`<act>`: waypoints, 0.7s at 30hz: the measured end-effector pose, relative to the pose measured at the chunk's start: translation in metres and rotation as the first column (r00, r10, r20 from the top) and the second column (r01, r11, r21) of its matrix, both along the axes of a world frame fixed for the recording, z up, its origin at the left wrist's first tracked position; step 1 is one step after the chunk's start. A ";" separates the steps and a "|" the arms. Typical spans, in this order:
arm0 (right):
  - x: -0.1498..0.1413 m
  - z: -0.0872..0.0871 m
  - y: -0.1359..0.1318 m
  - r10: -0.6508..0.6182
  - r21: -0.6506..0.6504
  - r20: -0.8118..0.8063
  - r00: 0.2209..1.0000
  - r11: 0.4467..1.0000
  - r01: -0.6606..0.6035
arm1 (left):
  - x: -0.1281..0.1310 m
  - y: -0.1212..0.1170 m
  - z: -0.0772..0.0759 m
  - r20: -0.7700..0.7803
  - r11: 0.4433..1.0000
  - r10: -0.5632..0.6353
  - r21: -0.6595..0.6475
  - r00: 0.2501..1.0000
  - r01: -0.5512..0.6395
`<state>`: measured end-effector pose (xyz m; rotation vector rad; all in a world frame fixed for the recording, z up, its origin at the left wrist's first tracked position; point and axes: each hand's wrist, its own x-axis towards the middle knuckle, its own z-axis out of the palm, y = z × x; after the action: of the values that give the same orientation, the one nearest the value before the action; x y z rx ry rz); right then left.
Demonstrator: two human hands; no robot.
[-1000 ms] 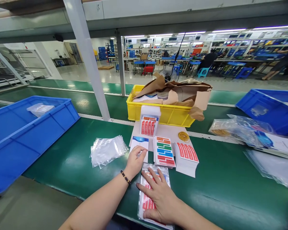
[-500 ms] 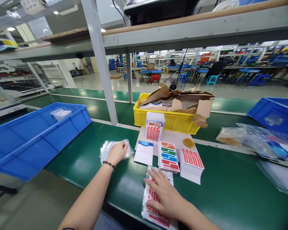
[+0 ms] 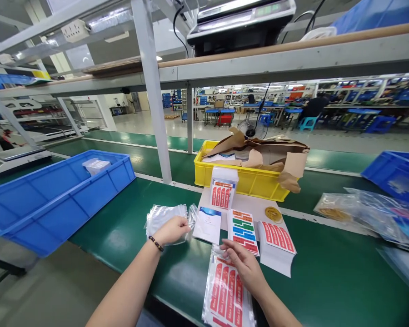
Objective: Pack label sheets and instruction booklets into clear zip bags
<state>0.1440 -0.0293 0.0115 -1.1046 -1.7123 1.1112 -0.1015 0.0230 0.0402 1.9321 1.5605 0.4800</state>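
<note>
My left hand (image 3: 172, 230), a beaded bracelet at its wrist, is closed in a pinch on a clear plastic bag (image 3: 192, 216). Under and beside it lies a pile of clear plastic bags (image 3: 162, 215). My right hand (image 3: 245, 265) has its fingers stretched out, over the top right part of a filled zip bag (image 3: 225, 295) with red-and-white sticker sheets inside. Just beyond are a white booklet (image 3: 207, 225) with a blue top, a stack of multicoloured sticker sheets (image 3: 242, 230) and a thick stack of red sticker sheets (image 3: 277, 247).
A yellow crate (image 3: 241, 179) with brown paper stands behind a clear holder of cards (image 3: 222, 193). Rubber bands (image 3: 273, 214) lie on a pale board. Blue bins (image 3: 88, 200) flank the green bench, and plastic packets (image 3: 371, 213) lie at right. A metal post (image 3: 153, 95) rises behind.
My left hand has moved right, pulling a bag from the pile. My right hand has lifted off the middle of the filled bag toward its top right, uncovering the red stickers. The view has tilted up.
</note>
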 end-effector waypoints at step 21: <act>0.009 0.002 0.002 -0.109 0.197 0.361 0.926 0.980 0.038 | 0.113 -0.023 -0.038 0.702 0.968 0.082 -0.224 0.707 0.110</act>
<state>0.1532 -0.0276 0.0134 -1.3068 -2.0001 0.7052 0.0116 0.0003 0.0020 1.3109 1.0238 0.8552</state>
